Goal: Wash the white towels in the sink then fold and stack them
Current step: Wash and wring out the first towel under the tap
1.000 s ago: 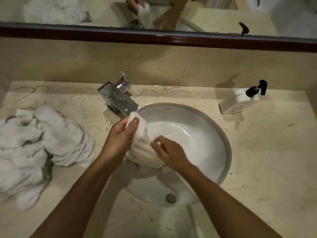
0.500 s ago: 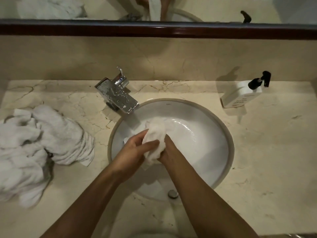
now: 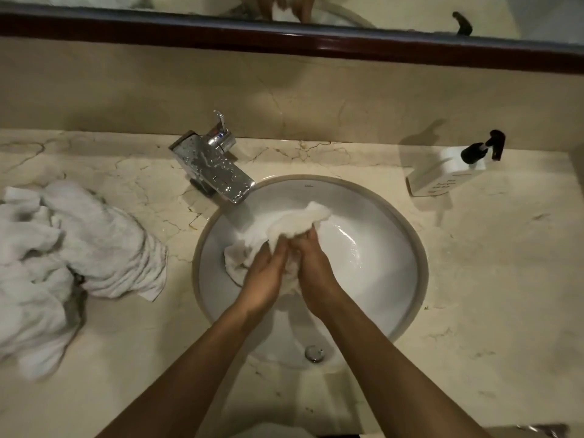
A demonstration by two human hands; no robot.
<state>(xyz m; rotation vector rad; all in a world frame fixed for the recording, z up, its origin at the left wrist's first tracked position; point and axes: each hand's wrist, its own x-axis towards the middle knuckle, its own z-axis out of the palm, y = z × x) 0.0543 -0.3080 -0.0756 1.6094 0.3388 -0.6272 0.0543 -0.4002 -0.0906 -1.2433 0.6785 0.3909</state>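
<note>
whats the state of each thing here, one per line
towel: bunched up, held over the basin by both hands
left hand: grips the towel
right hand: grips the towel
sink: wet, not filled
faucet: beaded with drops, no stream visible
towel pile: crumpled, unfolded, on the counter left of the sink
soap dispenser: upright on the counter right of the sink

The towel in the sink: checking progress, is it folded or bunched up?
Bunched up. The towel is crumpled between the left hand and right hand over the sink, with no flat folds.
</note>
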